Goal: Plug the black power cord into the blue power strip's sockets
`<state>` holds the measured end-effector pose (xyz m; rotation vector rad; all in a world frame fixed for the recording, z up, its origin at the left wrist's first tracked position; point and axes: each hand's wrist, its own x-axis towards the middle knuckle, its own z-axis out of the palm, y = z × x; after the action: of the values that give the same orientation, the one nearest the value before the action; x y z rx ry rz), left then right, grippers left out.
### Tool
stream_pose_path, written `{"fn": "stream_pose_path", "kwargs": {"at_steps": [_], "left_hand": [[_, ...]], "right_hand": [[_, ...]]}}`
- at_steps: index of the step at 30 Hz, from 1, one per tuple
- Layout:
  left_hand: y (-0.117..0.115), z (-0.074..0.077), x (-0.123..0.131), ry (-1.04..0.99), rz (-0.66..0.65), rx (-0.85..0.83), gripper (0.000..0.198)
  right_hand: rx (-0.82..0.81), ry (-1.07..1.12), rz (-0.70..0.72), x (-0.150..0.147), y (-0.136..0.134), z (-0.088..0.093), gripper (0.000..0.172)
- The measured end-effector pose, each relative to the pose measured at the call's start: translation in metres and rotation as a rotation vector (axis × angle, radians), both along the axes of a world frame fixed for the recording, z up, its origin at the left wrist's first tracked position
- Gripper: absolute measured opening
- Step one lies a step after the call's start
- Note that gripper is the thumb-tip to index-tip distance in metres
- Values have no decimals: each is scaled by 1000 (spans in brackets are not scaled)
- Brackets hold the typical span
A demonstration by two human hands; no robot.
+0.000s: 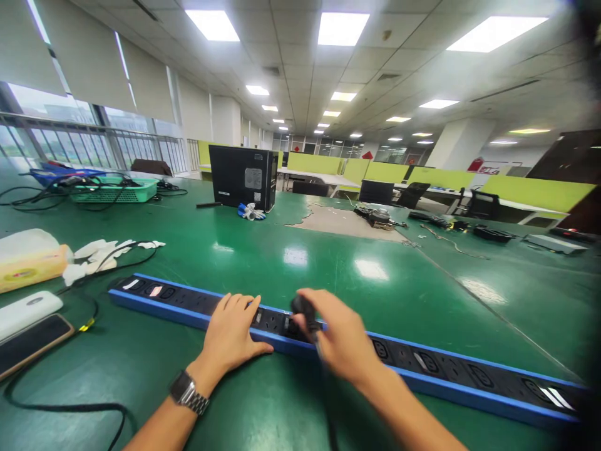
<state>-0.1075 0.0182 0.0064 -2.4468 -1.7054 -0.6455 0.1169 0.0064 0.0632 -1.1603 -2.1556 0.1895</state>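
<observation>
A black power plug (303,309) sits pinched in the right hand's (342,338) curled fingers, over the sockets of a blue-edged power strip (272,326). The left hand (232,329) straddles the strip, part-closed across its width. Plugging or unplugging seems in hand, which cannot be told; either calls for straight, braced motion. Beneath is the green table (263,260); beyond, a computer tower (239,178).

Blue-edged black power strip (272,323), black plug (304,308), green tabletop (244,266)
</observation>
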Motion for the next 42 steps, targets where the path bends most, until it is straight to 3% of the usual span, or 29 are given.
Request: {"fn": "stream_pose_path", "kwargs": {"at_steps": [5, 10, 13, 17, 22, 24, 26, 31, 35, 40, 42], "left_hand": [[-1, 2, -3, -86, -62, 2, 76], [-8, 13, -2, -263, -293, -53, 73], [-12, 15, 4, -291, -416, -80, 69], [-11, 8, 9, -277, -366, -4, 45], [-7, 4, 34, -414, -344, 144, 26], [-9, 8, 56, -448, -385, 139, 24], [-10, 12, 81, -428, -437, 87, 24], [-8, 16, 112, -318, -502, -34, 30], [-5, 14, 109, -364, -535, -59, 33], [-6, 18, 108, -322, -546, -95, 41], [-4, 20, 94, -304, -548, -101, 53]], "right_hand": [[-107, -155, -46, -51, 5, -29, 31], [-108, -221, -130, -50, 3, -35, 31], [-154, -209, -91, -44, 1, -31, 28], [-209, -96, -13, 2, 2, -31, 51], [-81, 105, -462, 107, -7, -51, 41], [-57, 143, -610, 133, -12, -60, 38], [-42, 178, -640, 141, -17, -65, 37], [-2, 222, -537, 124, -22, -66, 31], [25, 174, -356, 109, -28, -60, 27], [71, 22, -63, 86, -25, -56, 56], [149, -11, -25, 77, -19, -55, 50]]}}
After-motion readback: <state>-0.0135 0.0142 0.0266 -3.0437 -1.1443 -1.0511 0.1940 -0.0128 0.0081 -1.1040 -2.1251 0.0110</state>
